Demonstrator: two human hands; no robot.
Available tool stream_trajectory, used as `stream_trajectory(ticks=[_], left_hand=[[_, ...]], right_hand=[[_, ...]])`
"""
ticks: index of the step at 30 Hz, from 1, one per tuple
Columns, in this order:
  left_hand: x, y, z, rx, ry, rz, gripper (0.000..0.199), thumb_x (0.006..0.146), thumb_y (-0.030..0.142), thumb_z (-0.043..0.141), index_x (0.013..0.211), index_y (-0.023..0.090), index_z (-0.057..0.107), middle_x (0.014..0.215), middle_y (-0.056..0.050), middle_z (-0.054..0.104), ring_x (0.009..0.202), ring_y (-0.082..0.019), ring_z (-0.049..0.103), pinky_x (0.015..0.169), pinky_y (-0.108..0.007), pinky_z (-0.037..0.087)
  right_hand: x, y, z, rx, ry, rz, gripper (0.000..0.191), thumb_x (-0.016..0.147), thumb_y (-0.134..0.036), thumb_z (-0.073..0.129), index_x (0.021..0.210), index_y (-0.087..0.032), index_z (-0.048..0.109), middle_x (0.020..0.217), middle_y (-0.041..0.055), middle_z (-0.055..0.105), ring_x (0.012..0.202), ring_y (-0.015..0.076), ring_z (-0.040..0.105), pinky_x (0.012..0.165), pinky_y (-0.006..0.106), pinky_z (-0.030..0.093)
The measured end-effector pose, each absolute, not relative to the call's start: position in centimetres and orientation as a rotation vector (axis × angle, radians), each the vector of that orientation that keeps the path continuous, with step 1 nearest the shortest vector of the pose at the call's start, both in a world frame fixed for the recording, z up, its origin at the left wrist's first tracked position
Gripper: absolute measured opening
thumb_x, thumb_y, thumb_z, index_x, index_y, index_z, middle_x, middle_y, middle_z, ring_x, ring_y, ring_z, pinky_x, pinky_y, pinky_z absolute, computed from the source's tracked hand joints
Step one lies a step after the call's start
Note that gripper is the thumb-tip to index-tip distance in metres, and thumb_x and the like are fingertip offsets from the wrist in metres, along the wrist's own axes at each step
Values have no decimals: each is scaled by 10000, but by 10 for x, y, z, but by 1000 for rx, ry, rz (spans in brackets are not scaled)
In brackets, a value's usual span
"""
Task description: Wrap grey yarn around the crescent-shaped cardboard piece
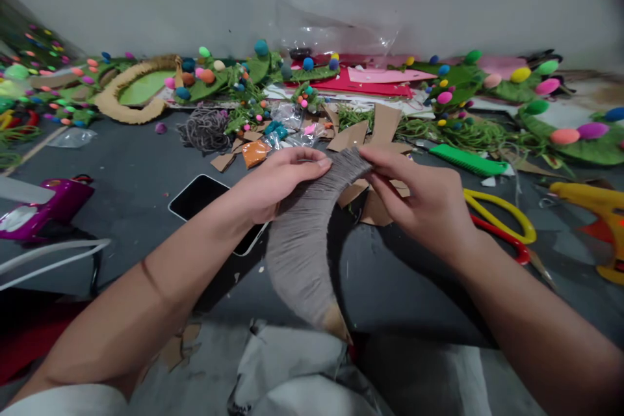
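Note:
A crescent-shaped piece wrapped in grey yarn point(307, 240) is held up over the dark table, its bare brown tip pointing down toward the front edge. My left hand point(287, 179) grips its upper left side, thumb on top and the other fingers partly hidden behind it. With thumb and fingertips pinched, my right hand point(419, 198) holds the upper right end. Behind my left forearm lies a phone point(197, 198) with a dark screen. Cardboard scraps point(387, 123) lie behind and beneath the crescent's upper end.
Scissors with yellow and red handles point(524, 224), a green cutter point(468, 159) and a yellow glue gun point(589, 198) lie right. A purple tool point(61, 205) sits left. Grey yarn point(205, 129), a beige ring-like piece point(110, 97) and leaves with coloured balls line the back.

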State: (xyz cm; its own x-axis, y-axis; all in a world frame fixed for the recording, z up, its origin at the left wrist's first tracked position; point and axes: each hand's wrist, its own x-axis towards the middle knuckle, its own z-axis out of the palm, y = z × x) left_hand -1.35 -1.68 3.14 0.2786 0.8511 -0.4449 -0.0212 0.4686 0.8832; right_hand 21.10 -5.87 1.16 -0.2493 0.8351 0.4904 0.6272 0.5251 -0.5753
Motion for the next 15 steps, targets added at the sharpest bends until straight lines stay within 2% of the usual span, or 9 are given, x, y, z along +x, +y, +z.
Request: stream_trajectory(ticks=[2, 4, 6, 7, 8, 11, 13, 15], left_hand=[[-19, -13, 34, 894, 1095, 708, 210, 780, 249, 815, 962, 203, 724, 856, -18, 742, 664, -125, 680, 584, -237, 556], [-25, -10, 37, 874, 922, 701, 202, 857, 329, 705, 990, 182, 743, 971, -61, 755, 801, -167, 712, 735, -289, 602], [-29, -10, 40, 875, 729, 723, 381, 929, 458, 544, 1016, 151, 753, 1047, -103, 737, 915, -197, 707, 851, -319, 598], [-29, -11, 40, 909, 691, 747, 422, 937, 476, 508, 1042, 147, 750, 1064, -110, 727, 921, -197, 697, 855, -321, 592], [-28, -12, 39, 984, 698, 788, 406, 927, 466, 530, 1070, 152, 743, 1068, -106, 720, 904, -191, 687, 830, -314, 587], [-19, -17, 28, 1394, 851, 928, 333, 821, 343, 747, 1116, 192, 717, 1074, -67, 719, 899, -180, 666, 786, -282, 561], [-12, -19, 18, 1565, 889, 925, 340, 836, 372, 772, 1109, 183, 702, 1096, -70, 730, 978, -198, 673, 863, -300, 561], [-9, -19, 11, 1582, 900, 916, 344, 878, 448, 731, 1073, 167, 686, 1071, -71, 745, 975, -200, 694, 881, -317, 576]], right_hand=[[214, -55, 11, -1208, -1931, 363, 319, 931, -186, 626, 1232, -211, 729, 1117, 82, 789, 935, 248, 777, 819, 344, 607], [213, -51, 10, -1207, -1732, 588, 264, 921, -199, 655, 1169, -192, 743, 1009, 68, 805, 876, 226, 782, 822, 346, 628], [211, -46, 11, -1174, -1458, 921, 174, 896, -233, 711, 1055, -181, 761, 904, 60, 806, 815, 211, 783, 796, 338, 651], [209, -44, 12, -1156, -1319, 1089, 133, 875, -245, 746, 986, -175, 767, 882, 66, 805, 795, 206, 783, 776, 326, 659], [208, -42, 12, -1147, -1196, 1238, 108, 857, -253, 772, 920, -165, 771, 878, 78, 805, 782, 200, 782, 757, 310, 664], [201, -40, 14, -1134, -969, 1545, 133, 831, -264, 809, 815, -134, 785, 881, 113, 803, 757, 168, 770, 722, 242, 660], [198, -42, 13, -1124, -920, 1668, 145, 835, -270, 808, 817, -127, 797, 875, 114, 801, 728, 143, 758, 693, 204, 650], [196, -44, 12, -1121, -926, 1770, 141, 839, -271, 807, 858, -131, 802, 907, 110, 804, 720, 121, 751, 680, 172, 636]])
